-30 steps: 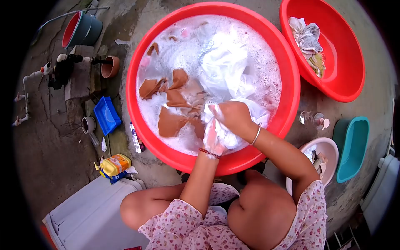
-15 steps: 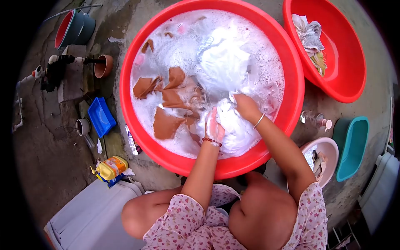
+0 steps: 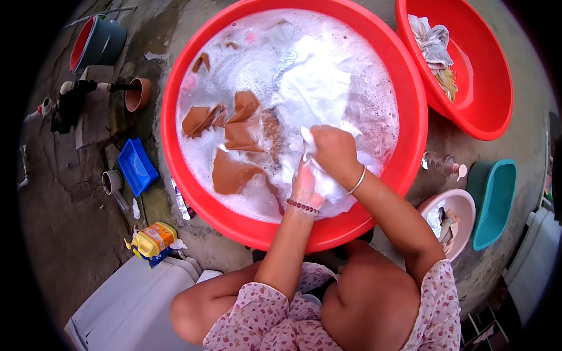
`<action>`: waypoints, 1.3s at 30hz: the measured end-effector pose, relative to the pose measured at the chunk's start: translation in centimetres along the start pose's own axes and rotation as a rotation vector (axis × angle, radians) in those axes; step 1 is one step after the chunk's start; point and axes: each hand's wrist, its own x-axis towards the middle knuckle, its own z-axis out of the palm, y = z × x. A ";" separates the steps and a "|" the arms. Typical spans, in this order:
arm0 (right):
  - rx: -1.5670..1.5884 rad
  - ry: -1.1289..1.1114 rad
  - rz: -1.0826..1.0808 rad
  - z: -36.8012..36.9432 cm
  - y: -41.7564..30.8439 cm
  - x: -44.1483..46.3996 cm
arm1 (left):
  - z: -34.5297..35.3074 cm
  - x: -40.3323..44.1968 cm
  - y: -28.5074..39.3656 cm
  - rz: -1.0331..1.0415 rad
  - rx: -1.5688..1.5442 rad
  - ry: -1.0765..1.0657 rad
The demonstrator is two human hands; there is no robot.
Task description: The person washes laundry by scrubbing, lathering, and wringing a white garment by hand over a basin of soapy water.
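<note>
A large red basin (image 3: 170, 140) holds foamy water, with white cloth (image 3: 313, 88) in its middle and brown cloth (image 3: 234, 175) on the left. My right hand (image 3: 333, 152) is closed on a bunched part of the white cloth, with a tip of it poking out by the knuckles. Just below and left, my left hand (image 3: 304, 184) is wrapped against the same cloth, its fingers partly hidden by foam and fabric. The two hands are close together near the basin's front edge.
A second red basin (image 3: 492, 76) with wet cloths stands at the upper right. On the right are a clear bottle (image 3: 446, 166), a pink basin (image 3: 467, 217) and a teal tub (image 3: 495, 205). A blue basket (image 3: 138, 167) and yellow jug (image 3: 154, 238) are on the left.
My right hand has moved up and left from its place half a second ago, closer to my left hand. The bunched white cloth has shifted with the hands.
</note>
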 end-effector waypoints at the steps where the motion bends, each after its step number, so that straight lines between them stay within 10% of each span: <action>1: -0.052 0.010 0.156 -0.1 1.3 0.8 | 1.3 -0.5 0.0 -0.090 -0.114 -0.046; 5: 0.071 0.003 0.033 -2.1 -3.2 -2.5 | 3.0 -2.9 1.4 -0.121 -0.152 0.057; 6: 0.075 -0.120 0.002 -2.8 -5.6 -4.0 | -2.1 -0.9 1.5 -0.358 -0.329 -0.426; 11: 0.019 -0.080 0.052 -1.3 -2.9 -2.7 | 0.6 -1.7 0.3 -0.114 -0.117 0.084; 17: 0.077 0.065 0.131 -3.1 -3.1 -4.1 | 1.5 -3.4 0.2 -0.234 -0.189 -0.060; 18: 0.097 -0.034 0.099 -2.8 -4.9 -5.6 | -3.4 -0.6 0.4 -0.393 -0.325 -0.431; 20: 0.079 -0.127 -0.054 -2.8 -6.6 -7.1 | -5.3 -0.6 -0.7 -0.384 -0.460 -0.508; 25: -0.035 0.068 0.209 -2.9 -0.1 -2.7 | 2.1 -4.0 -1.6 -0.187 -0.051 0.016; 32: 0.099 -0.081 -0.066 -2.7 -6.1 -7.5 | -4.0 -1.5 -2.5 0.141 0.204 -0.257; 34: 0.074 -0.023 0.051 -2.4 -4.1 -5.5 | -1.9 -2.1 -1.1 -0.221 -0.225 -0.303; 39: -0.038 0.113 0.193 -3.6 -1.1 -2.9 | 1.6 -3.4 -1.0 -0.235 -0.155 -0.078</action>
